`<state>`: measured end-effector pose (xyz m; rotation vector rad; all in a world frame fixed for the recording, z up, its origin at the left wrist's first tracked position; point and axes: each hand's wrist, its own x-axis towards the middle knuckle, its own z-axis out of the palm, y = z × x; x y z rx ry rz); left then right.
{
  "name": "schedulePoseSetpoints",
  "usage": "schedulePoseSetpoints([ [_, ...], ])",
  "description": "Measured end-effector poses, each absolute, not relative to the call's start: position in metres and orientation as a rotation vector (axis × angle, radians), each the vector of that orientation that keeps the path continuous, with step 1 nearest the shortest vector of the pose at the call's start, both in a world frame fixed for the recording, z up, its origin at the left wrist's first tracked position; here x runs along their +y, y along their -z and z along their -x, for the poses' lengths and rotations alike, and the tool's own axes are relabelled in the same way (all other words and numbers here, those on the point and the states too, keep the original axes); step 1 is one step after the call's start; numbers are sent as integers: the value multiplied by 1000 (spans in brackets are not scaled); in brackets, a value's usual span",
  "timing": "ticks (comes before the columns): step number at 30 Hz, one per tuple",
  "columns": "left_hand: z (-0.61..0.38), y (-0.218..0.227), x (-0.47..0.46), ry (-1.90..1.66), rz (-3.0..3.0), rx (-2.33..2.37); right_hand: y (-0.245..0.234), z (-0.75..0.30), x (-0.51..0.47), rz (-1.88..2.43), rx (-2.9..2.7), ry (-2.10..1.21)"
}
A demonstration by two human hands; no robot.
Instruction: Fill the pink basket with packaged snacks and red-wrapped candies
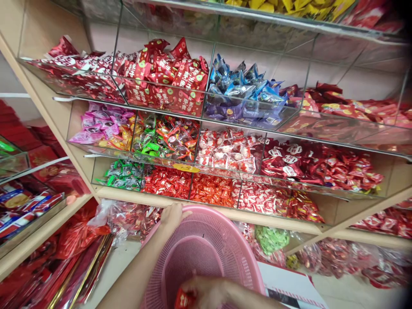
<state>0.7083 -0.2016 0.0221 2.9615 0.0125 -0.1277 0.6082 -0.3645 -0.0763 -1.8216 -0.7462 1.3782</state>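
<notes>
A pink plastic basket (238, 234) with mesh walls is in front of me, at the bottom middle of the view. My left hand (171, 216) is closed over its far rim, left of centre. Over the basket's inside, my right hand (207, 292) is closed around a small red packet (184, 299), part of which shows at its left side. The basket's near side is cut off by the frame. Just beyond the rim, the lowest shelf compartments hold red wrapped candies (167, 182) and orange-red wrapped candies (214, 191).
Clear-fronted shelves carry blue packets (246, 92), large red packets (164, 77), pink-purple packets (96, 122) and red-and-white candies (228, 150). Beneath are plastic bags (122, 216) and a white box (286, 285). Another shelf (41, 234) stands at the left.
</notes>
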Motion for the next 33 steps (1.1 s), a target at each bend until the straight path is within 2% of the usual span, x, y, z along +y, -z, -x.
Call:
schedulePoseSetpoints([
  [6,-708,-21,-201,95,-2966,-7,67,-608,-362,2110,-1050,-1281],
  [12,-707,-19,-200,74,-2967,-10,53,-608,-362,2088,-1427,-1163],
  [18,-708,-17,-200,45,-2973,-13,40,-605,-362,2057,-1565,-1071],
  [25,-707,-17,-201,44,-2999,-6,38,-604,-363,2268,-1580,-957],
  [33,-706,-20,-202,66,-2991,7,64,-604,-367,2203,-1594,-845],
])
